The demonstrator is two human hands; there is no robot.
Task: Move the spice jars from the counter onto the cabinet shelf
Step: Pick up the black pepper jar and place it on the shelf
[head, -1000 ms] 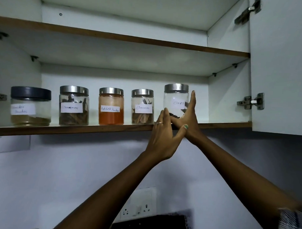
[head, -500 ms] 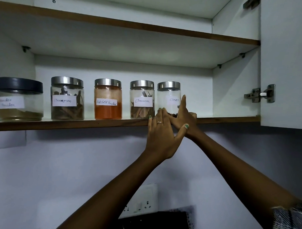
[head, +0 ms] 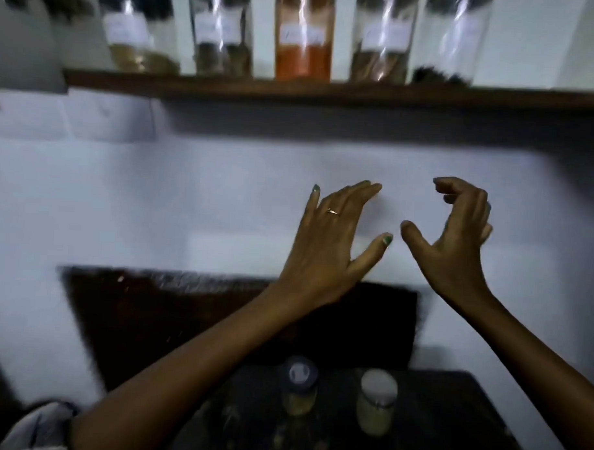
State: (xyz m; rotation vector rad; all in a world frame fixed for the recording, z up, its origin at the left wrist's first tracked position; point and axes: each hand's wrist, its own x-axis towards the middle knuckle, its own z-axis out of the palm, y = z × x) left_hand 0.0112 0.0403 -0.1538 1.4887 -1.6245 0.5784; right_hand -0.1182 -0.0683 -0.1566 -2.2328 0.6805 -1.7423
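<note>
Both hands have dropped away from the cloves jar [head: 445, 41] on the cabinet shelf [head: 327, 91] above them; the left hand [head: 328, 246] and right hand [head: 456, 244] hang spread and empty. Below the wrists, two small spice jars [head: 376, 404] wait on the dark counter [head: 467, 416]. They look like glass, so probably hard, slick and breakable, best gripped around the body under the lid.

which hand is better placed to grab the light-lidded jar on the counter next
Probably the right hand: it hangs open and empty, nearer above the light-lidded jar. The left hand, also empty, sits more over the dark-lidded jar.
</note>
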